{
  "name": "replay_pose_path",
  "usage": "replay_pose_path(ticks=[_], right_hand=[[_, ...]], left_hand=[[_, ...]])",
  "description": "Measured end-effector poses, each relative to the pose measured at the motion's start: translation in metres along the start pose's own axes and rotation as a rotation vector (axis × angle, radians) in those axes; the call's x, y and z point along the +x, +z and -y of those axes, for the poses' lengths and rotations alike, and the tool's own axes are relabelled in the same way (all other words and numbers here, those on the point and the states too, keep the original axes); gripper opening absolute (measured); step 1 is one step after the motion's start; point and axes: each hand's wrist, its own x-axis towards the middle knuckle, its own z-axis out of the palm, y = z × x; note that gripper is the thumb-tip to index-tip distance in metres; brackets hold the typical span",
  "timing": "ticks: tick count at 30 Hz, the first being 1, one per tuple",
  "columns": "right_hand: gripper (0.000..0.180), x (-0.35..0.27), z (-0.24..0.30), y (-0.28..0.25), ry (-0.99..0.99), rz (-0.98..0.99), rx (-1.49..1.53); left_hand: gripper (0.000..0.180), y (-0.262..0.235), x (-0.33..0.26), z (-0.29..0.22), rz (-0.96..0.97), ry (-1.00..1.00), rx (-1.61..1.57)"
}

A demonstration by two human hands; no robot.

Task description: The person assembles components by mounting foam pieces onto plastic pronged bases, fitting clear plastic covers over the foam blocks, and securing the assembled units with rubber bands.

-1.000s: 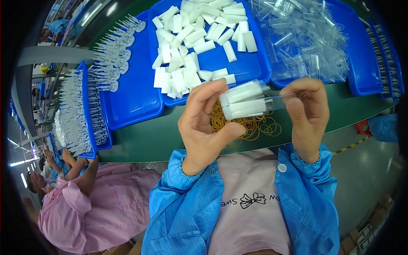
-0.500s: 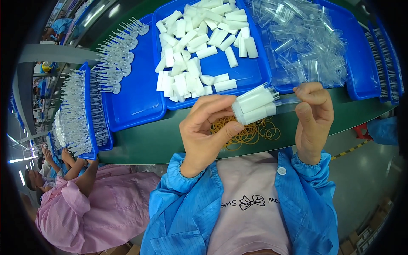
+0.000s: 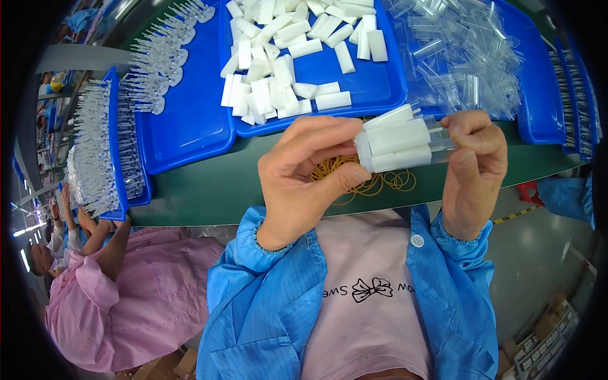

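My left hand (image 3: 304, 168) grips the pale base of a cluster of white blocks (image 3: 399, 138), its thumb below and its fingers above. Several blocks lie side by side, pointing right, with thin pins and clear plastic showing at their far ends. At that end my right hand (image 3: 474, 168) is closed, finger and thumb at the tip of a clear plastic sleeve (image 3: 442, 154) that reaches over the lower block. The fingers partly hide the sleeve's end. Behind the left hand, yellowish rubber bands (image 3: 383, 183) lie in a loose heap on the green table (image 3: 209, 196).
A blue tray (image 3: 373, 82) of loose white blocks stands beyond my hands. To its right, clear sleeves (image 3: 465, 57) are piled in another tray. Pale pronged parts (image 3: 101, 145) crowd a blue tray at left. A co-worker in a pink garment (image 3: 126, 285) sits at the left.
The cluster has turned to lie more level, showing its blocks more broadly. My right hand has shifted slightly right, still at the sleeve's end. The whole view has shifted a little.
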Motion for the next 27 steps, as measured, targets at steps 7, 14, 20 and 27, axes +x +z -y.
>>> replay_pose_path(ticks=[7,14,20,27], right_hand=[[0.019,-0.006,0.003,0.013,-0.171,0.032,-0.122],[0.022,-0.006,0.007,0.015,-0.182,0.064,-0.193],[0.024,-0.003,0.008,0.018,-0.255,0.116,-0.244],[0.024,-0.002,0.005,0.021,-0.223,0.085,-0.239]], left_hand=[[0.041,0.0,-0.001,0.001,-0.01,0.022,-0.005],[0.042,0.0,-0.004,0.005,0.005,-0.001,-0.024],[0.041,0.0,-0.005,0.008,-0.002,0.008,-0.049],[0.042,-0.002,-0.003,0.012,0.006,0.026,-0.069]])
